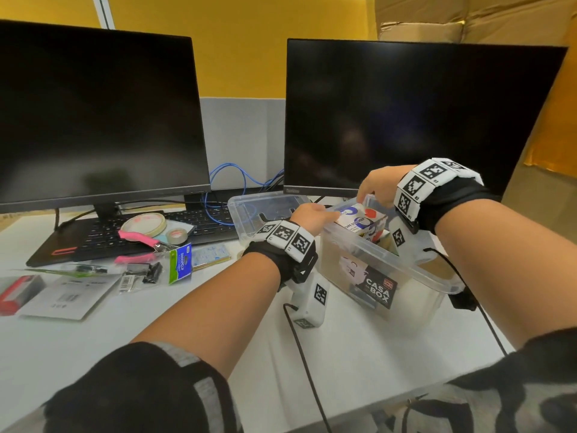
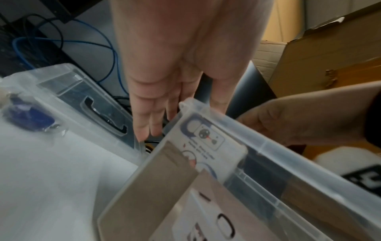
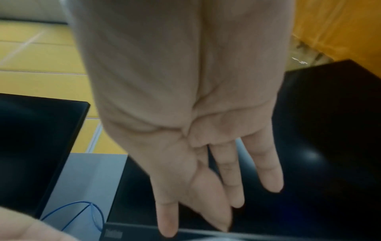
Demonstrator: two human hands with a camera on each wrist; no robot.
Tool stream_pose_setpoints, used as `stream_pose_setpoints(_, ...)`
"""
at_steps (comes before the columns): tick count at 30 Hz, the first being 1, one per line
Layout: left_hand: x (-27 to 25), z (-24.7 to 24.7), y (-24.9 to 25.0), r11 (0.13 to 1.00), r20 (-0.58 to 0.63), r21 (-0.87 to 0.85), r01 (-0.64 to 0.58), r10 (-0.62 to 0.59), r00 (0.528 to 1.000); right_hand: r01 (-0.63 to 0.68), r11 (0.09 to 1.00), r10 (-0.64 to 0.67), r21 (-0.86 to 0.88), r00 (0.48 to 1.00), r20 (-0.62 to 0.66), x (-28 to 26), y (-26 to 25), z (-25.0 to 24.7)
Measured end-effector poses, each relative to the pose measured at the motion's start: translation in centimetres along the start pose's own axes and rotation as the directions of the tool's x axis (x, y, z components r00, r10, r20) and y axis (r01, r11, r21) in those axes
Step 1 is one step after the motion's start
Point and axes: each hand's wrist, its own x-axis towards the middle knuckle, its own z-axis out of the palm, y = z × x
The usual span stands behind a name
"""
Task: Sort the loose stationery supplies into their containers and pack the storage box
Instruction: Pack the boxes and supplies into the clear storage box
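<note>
A clear storage box (image 1: 406,267) with a "CASA BOX" label stands at the right of the white desk. A white tape dispenser carton (image 1: 359,220) lies tilted in it, one end above the rim. My left hand (image 1: 312,214) is at the box's left end. In the left wrist view its fingers (image 2: 148,127) run straight down outside the wall of the storage box (image 2: 288,163), beside the carton (image 2: 210,143). My right hand (image 1: 377,186) reaches over the far rim above the carton. In the right wrist view the right hand (image 3: 206,163) has straight fingers and holds nothing.
The box's clear lid (image 1: 259,207) lies just left of it. Tape rolls (image 1: 144,223), a pink-handled tool (image 1: 137,242), a binder clip pack (image 1: 156,270) and a note pad (image 1: 209,256) lie on and by the keyboard (image 1: 203,223). Two dark monitors (image 1: 406,120) stand behind.
</note>
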Motion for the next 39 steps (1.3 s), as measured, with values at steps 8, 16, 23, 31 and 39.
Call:
stream_pose_setpoints(8, -2.7, -6.1, 0.8, 0.974, -0.098, 0.155, -0.166, 0.183, 0.978, 0.121, 0.993, -0.121, -0.007, 0.979, -0.167, 1.7, -7.8, -5.0)
stream_pose_setpoints(16, -6.3, -17.9, -7.7, 0.930, -0.440, 0.345, 0.122, 0.046, 0.897, 0.413, 0.908, -0.383, 0.071, 0.888, -0.255, 2.9, -22.0, -3.9)
stream_pose_setpoints(23, -12.7, -25.5, -17.1, 0.824, -0.915, 0.129, 0.552, -0.115, 0.386, 0.598, 0.779, -0.569, 0.188, 0.800, -0.190, 2.6, -33.6, -0.6)
stream_pose_setpoints(31, -13.5, -30.4, -24.2, 0.815, -0.846, -0.139, 0.562, -0.394, 0.361, 0.713, 0.673, -0.726, 0.197, 0.688, -0.012, 3.4, -40.4, 1.2)
stream_pose_setpoints(39, -13.4, -32.0, -25.1, 0.803, -0.784, -0.090, 0.589, -0.422, 0.456, 0.676, 0.704, -0.698, 0.220, 0.716, 0.034, 4.5, -40.4, 1.6)
